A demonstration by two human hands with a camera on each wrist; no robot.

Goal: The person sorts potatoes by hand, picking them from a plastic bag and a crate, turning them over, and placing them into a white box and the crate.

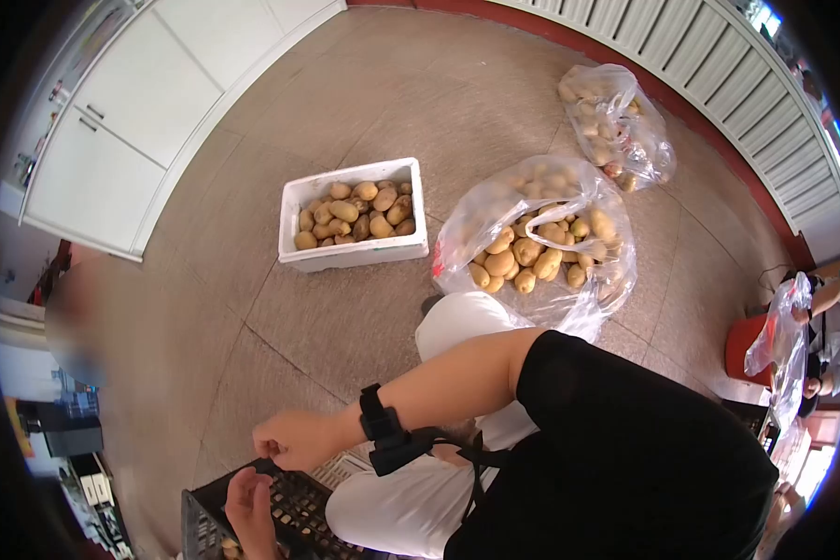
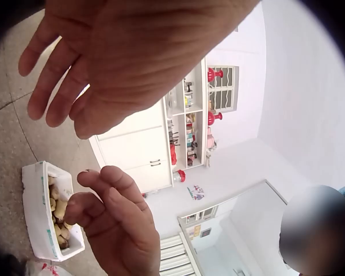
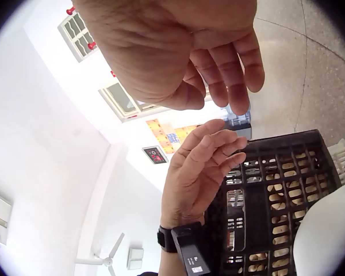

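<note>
Both hands are in the air, close together without touching, with loosely bent fingers and nothing in them. My right hand (image 1: 299, 441) (image 3: 210, 49) is above the edge of a black slatted crate (image 1: 301, 504) (image 3: 254, 214). Nearer the bottom edge of the head view is my left hand (image 1: 250, 511) (image 2: 112, 57), over the same crate. Potato-like tubers show through the crate's slats. The right wrist view shows the left hand's palm side turned toward the right hand.
On the floor ahead stands a white foam box (image 1: 355, 254) of tubers. Right of it lie an open clear bag (image 1: 457, 219) of tubers and another bag (image 1: 649, 140). White cabinets (image 1: 145, 84) line the left, a radiator (image 1: 681, 56) the back. Another person's arm is beside a red bin (image 1: 745, 347).
</note>
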